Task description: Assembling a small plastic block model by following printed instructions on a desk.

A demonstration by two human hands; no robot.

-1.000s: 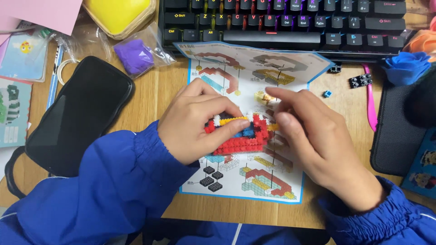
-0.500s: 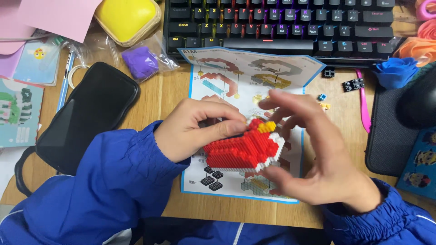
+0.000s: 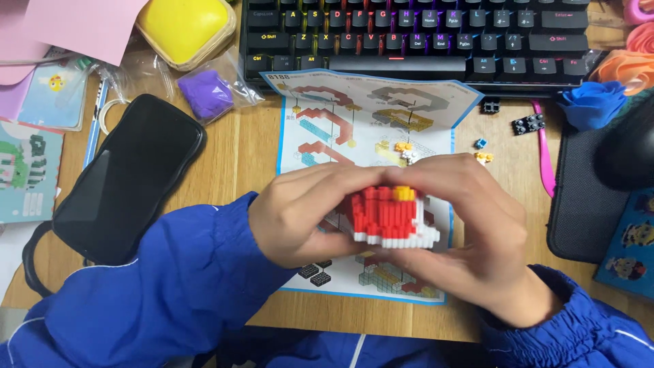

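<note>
Both hands hold a small model [image 3: 392,217] built of tiny red and white bricks with a yellow piece on top, lifted above a printed instruction sheet [image 3: 354,116]. My left hand [image 3: 303,218] cups its left side. From the right and underneath, my right hand [image 3: 477,232] wraps it, fingers arched over the top. Both arms wear blue sleeves. A few loose yellow, white and blue bricks [image 3: 484,157] lie on and beside the sheet, and small black bricks [image 3: 315,274] rest on its lower part.
A black keyboard [image 3: 409,34] runs along the back. A black phone [image 3: 129,177] lies left, near a yellow case [image 3: 185,28] and a bag of purple bricks [image 3: 208,92]. Right: black mouse [image 3: 627,153] on a pad, blue flower [image 3: 593,103], pink tool [image 3: 545,157].
The model has gone from lying on the sheet to being raised and turned between both hands, which have closed around it and drawn nearer to me.
</note>
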